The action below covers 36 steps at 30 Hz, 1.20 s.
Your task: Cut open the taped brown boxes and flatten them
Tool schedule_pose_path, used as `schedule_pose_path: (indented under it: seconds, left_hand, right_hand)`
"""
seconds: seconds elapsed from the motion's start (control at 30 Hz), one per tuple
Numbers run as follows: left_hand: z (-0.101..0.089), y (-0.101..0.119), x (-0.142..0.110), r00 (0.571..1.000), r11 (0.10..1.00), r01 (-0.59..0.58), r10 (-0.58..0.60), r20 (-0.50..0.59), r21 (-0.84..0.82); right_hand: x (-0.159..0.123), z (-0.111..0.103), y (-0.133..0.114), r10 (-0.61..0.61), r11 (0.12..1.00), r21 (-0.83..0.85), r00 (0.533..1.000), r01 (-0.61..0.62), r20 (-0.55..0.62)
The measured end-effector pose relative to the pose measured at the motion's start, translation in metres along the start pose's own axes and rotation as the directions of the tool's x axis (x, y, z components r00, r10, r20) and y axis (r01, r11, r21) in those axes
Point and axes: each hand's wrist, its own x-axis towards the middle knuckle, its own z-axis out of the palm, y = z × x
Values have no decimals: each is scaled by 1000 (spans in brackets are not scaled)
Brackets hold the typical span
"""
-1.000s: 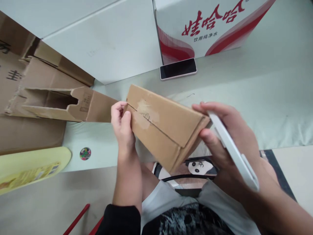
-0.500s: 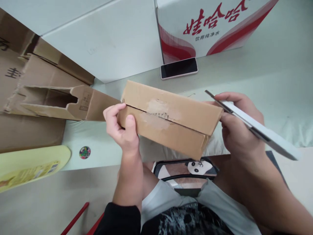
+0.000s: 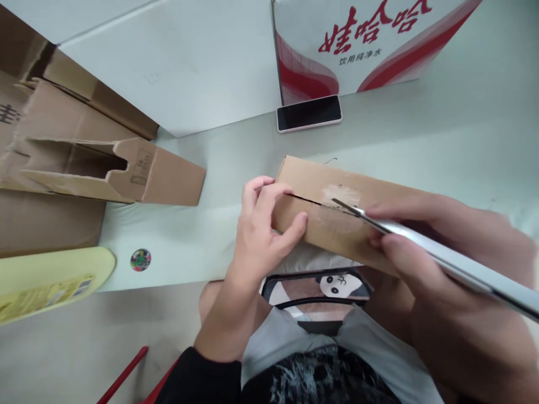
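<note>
A small brown cardboard box (image 3: 307, 178) with a taped seam lies at the near edge of the pale green table (image 3: 421, 140). My left hand (image 3: 263, 224) grips the box's left end, fingers curled over the top and thumb on the front face. My right hand (image 3: 425, 247) holds a white utility knife (image 3: 442, 255). Its blade tip rests on the torn tape patch along the box's seam.
A black phone (image 3: 309, 112) lies beyond the box, in front of a white carton with red lettering (image 3: 357, 45). Opened brown cardboard boxes (image 3: 105, 168) sit at the left. A yellow flat item (image 3: 46, 283) and a small round sticker (image 3: 140, 260) lie near the table's front-left edge.
The box came down and to the right, onto the table edge. My right hand swung the knife round from beside the box until its blade met the seam. My left hand shifted along with the box.
</note>
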Motion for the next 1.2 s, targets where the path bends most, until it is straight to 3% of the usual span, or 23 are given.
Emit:
schedule_pose_path:
  seconds: [0.1,0.23,0.53,0.77,1.2]
  left_hand:
    - [5,-8,0,1000,1000,-13,13,18,-22]
    - [10,-14,1,999,999,33,-31,43,-37]
    - [11,-14,2,999,999,18,-16,44,-35]
    - [11,-14,2,998,999,34,-32,45,-36]
    - [11,-15,3,997,998,54,-53,61,-14]
  right_hand:
    - [9,11,7,-52,997,-55,998,54,37]
    - [20,8,18,-164,981,-90,980,174,111]
    - [23,8,18,-174,969,-157,977,193,126]
    - [23,10,21,-193,959,-204,980,197,39]
    - [24,14,24,-195,960,-191,979,204,65]
